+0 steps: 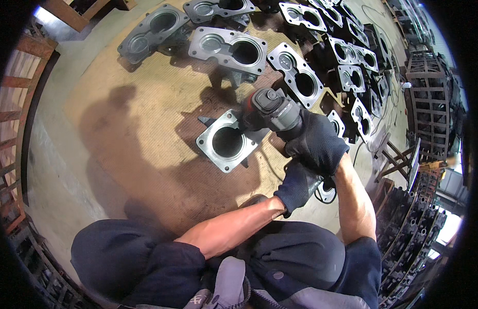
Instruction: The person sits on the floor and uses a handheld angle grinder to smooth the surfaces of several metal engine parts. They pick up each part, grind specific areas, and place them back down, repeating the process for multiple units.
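Observation:
Both my hands wear dark gloves and hold an angle grinder (pixel 280 110). My right hand (pixel 320 143) is wrapped round its body just behind the gear head. My left hand (pixel 295 189) grips farther back, nearer to me, with its fingers partly hidden. The grinder's head is over the right end of a machined metal casting (pixel 210 142), whose flat silver face has a large round bore and corner holes. Head and glove hide that end of the casting, and I cannot tell whether the disc touches it.
Similar castings lie beyond, such as one with two openings (pixel 228 47) and a tilted one (pixel 294 74); several more crowd the right. They rest on a tan ribbed mat (pixel 110 170). Rusty metal racks (pixel 15 116) stand at left, rows of dark parts (pixel 411 221) at right. A cable (pixel 356 154) runs nearby.

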Tool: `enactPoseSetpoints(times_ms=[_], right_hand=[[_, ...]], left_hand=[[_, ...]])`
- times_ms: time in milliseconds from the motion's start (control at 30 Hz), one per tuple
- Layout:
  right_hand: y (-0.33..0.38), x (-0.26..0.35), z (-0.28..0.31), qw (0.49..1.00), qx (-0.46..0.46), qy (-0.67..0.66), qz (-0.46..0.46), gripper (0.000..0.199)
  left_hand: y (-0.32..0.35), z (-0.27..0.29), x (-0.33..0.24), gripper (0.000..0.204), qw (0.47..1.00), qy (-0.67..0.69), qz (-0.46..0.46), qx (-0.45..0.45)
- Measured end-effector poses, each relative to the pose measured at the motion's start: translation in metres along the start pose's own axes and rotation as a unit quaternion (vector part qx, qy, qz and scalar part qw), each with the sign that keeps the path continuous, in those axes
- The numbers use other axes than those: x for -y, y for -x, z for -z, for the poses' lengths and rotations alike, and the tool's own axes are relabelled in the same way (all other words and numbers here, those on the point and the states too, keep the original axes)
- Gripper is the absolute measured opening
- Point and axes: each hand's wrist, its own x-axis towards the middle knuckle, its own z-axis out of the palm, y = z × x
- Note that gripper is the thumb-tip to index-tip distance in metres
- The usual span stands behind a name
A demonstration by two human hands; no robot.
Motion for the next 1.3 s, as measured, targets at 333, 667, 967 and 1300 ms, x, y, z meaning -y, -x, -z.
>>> enactPoseSetpoints(times_ms=[333, 667, 967, 1300], right_hand=[[0.001, 0.012, 0.002, 1.0, 0.02, 0.009, 0.019, 0.047], [0.004, 0.008, 0.001, 1.0, 0.015, -0.006, -0.022, 0.053], [0.006, -0.021, -0.011, 0.994, -0.028, -0.107, -0.014, 0.053], [0.009, -0.013, -0.009, 0.994, -0.005, -0.103, -0.024, 0.049]], left_hand=[[-0.007, 0.01, 0.021, 0.03, 0.974, -0.206, -0.093, -0.015], [-0.009, 0.017, 0.033, 0.039, 0.999, -0.032, -0.017, 0.012], [0.008, 0.006, -0.003, 0.035, 0.907, -0.414, -0.081, -0.007], [0.019, 0.003, -0.021, 0.045, 0.895, -0.442, -0.054, 0.015]])
